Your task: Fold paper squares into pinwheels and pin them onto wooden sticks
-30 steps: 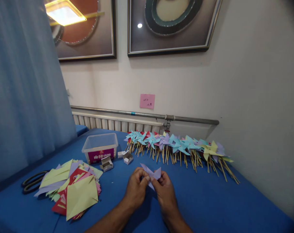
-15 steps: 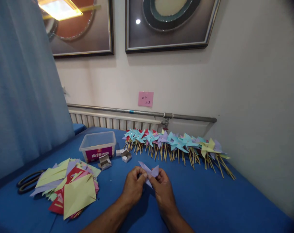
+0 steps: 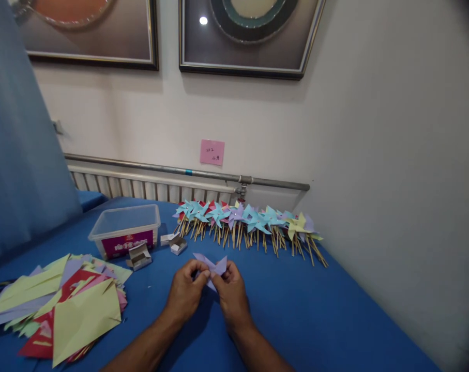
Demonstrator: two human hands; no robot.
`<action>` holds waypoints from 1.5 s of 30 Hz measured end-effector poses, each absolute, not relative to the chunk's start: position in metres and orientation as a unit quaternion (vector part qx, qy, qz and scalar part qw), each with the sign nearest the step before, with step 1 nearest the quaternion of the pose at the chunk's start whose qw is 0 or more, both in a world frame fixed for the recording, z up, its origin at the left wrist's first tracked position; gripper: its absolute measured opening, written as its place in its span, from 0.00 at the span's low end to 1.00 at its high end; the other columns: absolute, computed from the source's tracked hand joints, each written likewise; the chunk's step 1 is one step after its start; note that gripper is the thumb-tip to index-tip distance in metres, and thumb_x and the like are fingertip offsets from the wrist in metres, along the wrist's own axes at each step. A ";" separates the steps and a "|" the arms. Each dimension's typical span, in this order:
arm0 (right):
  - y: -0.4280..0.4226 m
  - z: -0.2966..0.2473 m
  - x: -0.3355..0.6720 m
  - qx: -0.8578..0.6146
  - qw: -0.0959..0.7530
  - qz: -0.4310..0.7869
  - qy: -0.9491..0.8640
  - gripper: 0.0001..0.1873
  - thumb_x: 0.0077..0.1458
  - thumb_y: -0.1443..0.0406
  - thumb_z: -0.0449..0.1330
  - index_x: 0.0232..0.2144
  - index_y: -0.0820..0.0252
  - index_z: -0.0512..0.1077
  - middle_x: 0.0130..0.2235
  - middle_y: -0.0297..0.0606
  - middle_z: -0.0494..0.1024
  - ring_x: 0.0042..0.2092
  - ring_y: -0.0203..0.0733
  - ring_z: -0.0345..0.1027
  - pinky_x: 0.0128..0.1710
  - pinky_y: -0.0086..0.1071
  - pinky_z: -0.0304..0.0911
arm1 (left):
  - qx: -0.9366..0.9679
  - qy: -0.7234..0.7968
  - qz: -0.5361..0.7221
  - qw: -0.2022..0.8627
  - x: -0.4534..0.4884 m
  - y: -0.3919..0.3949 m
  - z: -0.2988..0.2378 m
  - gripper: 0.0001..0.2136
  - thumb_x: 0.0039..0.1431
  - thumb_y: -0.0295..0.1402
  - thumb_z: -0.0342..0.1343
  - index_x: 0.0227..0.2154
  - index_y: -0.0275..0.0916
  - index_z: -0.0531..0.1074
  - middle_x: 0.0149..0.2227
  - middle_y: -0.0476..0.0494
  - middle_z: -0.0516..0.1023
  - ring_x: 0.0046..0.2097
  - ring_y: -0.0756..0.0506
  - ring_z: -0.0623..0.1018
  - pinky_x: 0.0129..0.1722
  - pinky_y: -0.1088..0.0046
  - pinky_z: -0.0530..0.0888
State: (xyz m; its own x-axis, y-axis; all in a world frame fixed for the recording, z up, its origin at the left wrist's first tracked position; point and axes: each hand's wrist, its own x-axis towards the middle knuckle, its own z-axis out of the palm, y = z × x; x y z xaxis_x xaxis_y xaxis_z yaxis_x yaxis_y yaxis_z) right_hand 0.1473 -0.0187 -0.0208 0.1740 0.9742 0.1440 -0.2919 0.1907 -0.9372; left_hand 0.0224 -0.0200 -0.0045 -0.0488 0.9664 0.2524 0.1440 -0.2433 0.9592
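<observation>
My left hand and my right hand meet over the blue table, both pinching a folded lilac paper piece. Its pointed flaps stick up between my thumbs and fingertips. To the left lies a loose pile of coloured paper sheets, yellow, red, pink and lilac. Behind my hands, along the wall, runs a row of finished paper pinwheels on wooden sticks.
A clear plastic box with a purple label stands left of the pinwheels, with small open cardboard boxes before it. A blue curtain hangs at the left. A radiator and pipe run along the wall, under a pink note.
The view has swung to the right, so everything sits further left in the picture. My hands still hold the lilac paper, now drawn closer together around it.
</observation>
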 end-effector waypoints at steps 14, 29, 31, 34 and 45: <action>-0.015 -0.023 0.151 -0.412 0.647 0.488 -0.416 0.15 0.42 0.61 0.72 0.33 0.54 0.73 0.29 0.30 0.78 0.32 0.41 0.71 0.35 0.32 0.66 | 0.564 0.471 0.555 0.389 0.025 -0.020 0.002 0.08 0.50 0.39 0.57 0.24 0.40 0.72 0.25 0.50 0.73 0.30 0.47 0.69 0.33 0.71 0.66; -0.019 -0.016 0.149 -0.425 0.642 0.489 -0.411 0.14 0.41 0.61 0.71 0.30 0.54 0.71 0.26 0.28 0.78 0.29 0.39 0.69 0.32 0.31 0.64 | 0.589 0.475 0.556 0.344 0.026 -0.022 -0.001 0.08 0.52 0.38 0.56 0.25 0.40 0.73 0.25 0.50 0.74 0.30 0.47 0.70 0.33 0.71 0.67; -0.019 -0.017 0.149 -0.423 0.647 0.483 -0.412 0.14 0.40 0.62 0.71 0.30 0.54 0.71 0.27 0.28 0.78 0.29 0.39 0.69 0.32 0.31 0.64 | 0.592 0.473 0.555 0.344 0.025 -0.022 -0.001 0.08 0.53 0.38 0.56 0.25 0.40 0.73 0.26 0.50 0.74 0.30 0.47 0.71 0.34 0.72 0.67; -0.018 -0.018 0.148 -0.421 0.650 0.482 -0.409 0.13 0.40 0.63 0.70 0.30 0.54 0.72 0.27 0.29 0.79 0.30 0.40 0.69 0.33 0.32 0.65 | 0.597 0.470 0.552 0.344 0.024 -0.023 -0.002 0.08 0.54 0.38 0.57 0.25 0.40 0.74 0.26 0.49 0.75 0.31 0.47 0.71 0.34 0.72 0.67; -0.023 -0.015 0.148 -0.404 0.643 0.502 -0.414 0.13 0.42 0.62 0.69 0.32 0.53 0.73 0.31 0.32 0.82 0.31 0.41 0.72 0.32 0.31 0.64 | 0.607 0.484 0.536 0.331 0.022 -0.025 0.001 0.09 0.55 0.40 0.57 0.26 0.40 0.74 0.25 0.51 0.74 0.29 0.47 0.71 0.32 0.73 0.66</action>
State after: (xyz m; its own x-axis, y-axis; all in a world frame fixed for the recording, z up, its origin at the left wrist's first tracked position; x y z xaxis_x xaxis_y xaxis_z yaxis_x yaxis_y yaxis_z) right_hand 0.1479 -0.0228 -0.0149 0.1530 0.9802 0.1255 -0.3112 0.1683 -0.9353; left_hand 0.0223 -0.0252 0.0009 -0.0448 0.9430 0.3298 0.2323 -0.3113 0.9215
